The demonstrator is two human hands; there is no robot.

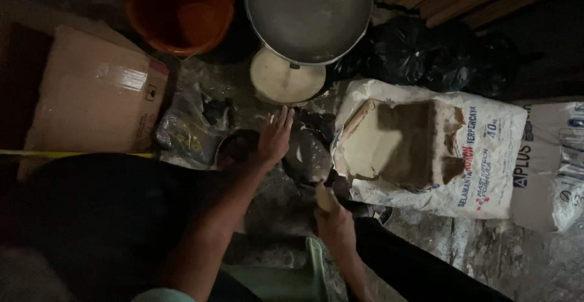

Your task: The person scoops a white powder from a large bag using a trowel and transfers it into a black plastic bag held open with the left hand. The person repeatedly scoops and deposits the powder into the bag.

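Nearest the camera, a pale green plastic container (286, 274) sits low between the person's forearms, only part of its rim and wall in view. Just above its right edge the right hand (336, 226) is closed in a fist around a pale wooden handle (324, 197), whose short visible end pokes up out of the grip; what the handle belongs to cannot be made out in the dim light. The left hand (275, 136) lies farther out, fingers spread and flat, palm down on a dark lump of material (307, 153) on the dusty floor (486, 253). The two hands are apart, the left one ahead and to the left of the right one, with the dark lump between them and slightly beyond the handle. Beside the left hand on its left is a small dark round bowl (234, 147), and past that a crumpled clear plastic bag (185, 128).

To the right of the hands lies a torn white sack (480, 156), ripped open on top so that pale grey powder (395, 144) shows inside. A flattened cardboard box (91, 95) lies on the left. Farther on stand a round white lid (286, 80), a large metal basin (307, 13) and an orange bucket (179, 10), with black plastic bags (426, 52) to their right.
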